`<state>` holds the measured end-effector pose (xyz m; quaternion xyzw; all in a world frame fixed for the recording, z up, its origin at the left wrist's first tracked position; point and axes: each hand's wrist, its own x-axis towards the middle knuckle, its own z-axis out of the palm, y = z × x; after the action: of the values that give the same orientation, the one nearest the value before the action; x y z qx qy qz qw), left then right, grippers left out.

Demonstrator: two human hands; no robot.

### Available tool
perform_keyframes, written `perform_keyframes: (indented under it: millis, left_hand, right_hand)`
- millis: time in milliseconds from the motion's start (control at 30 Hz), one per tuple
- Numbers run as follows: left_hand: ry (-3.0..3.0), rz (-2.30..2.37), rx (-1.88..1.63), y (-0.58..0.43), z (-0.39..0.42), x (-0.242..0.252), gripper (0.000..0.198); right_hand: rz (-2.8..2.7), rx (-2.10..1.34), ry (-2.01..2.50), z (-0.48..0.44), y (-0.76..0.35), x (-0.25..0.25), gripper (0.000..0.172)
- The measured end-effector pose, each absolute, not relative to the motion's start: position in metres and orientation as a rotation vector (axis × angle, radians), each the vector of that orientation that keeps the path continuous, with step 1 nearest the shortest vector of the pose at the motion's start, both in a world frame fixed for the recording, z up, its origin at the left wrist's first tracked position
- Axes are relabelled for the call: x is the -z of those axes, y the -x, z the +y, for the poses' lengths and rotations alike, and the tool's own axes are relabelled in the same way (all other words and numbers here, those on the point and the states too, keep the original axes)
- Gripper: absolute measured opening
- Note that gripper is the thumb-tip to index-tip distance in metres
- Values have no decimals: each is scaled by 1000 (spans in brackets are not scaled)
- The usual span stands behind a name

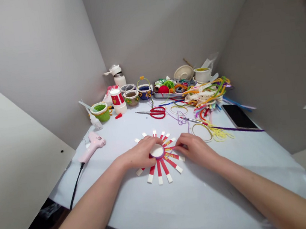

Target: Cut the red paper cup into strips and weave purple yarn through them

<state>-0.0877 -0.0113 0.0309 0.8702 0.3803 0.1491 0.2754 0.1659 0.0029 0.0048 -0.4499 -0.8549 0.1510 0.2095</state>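
A red-and-white paper cup (159,170), cut into many strips, lies splayed out like a sun on the table. Its round white base (157,150) faces up, with a purple band around the base's edge. My left hand (141,154) is closed around the base, thumb on the near side and fingers on the far side. On the right, my right hand (194,148) pinches the end of one strip; its fingertips partly hide that end. Purple yarn (182,117) trails loosely across the table just beyond my right hand.
Red-handled scissors (157,112) and a pen (193,120) lie beyond the cup. A pink glue gun (92,145) rests left. Small baskets (145,91), a tray of yarn (168,94) and pipe cleaners (207,93) line the back. A phone (239,116) lies right, near the partition.
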Motion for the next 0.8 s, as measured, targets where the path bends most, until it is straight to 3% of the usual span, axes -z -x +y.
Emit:
perform_keyframes:
  millis: [467, 800]
  left_hand:
    - [-2321, 958, -552, 88, -15, -25, 62]
    - [-2347, 1234, -598, 80, -15, -19, 48]
  right_hand:
    - [-2215, -391, 1308, 15, -150, 12, 18]
    - [-2179, -430, 1322, 15, -152, 10, 14]
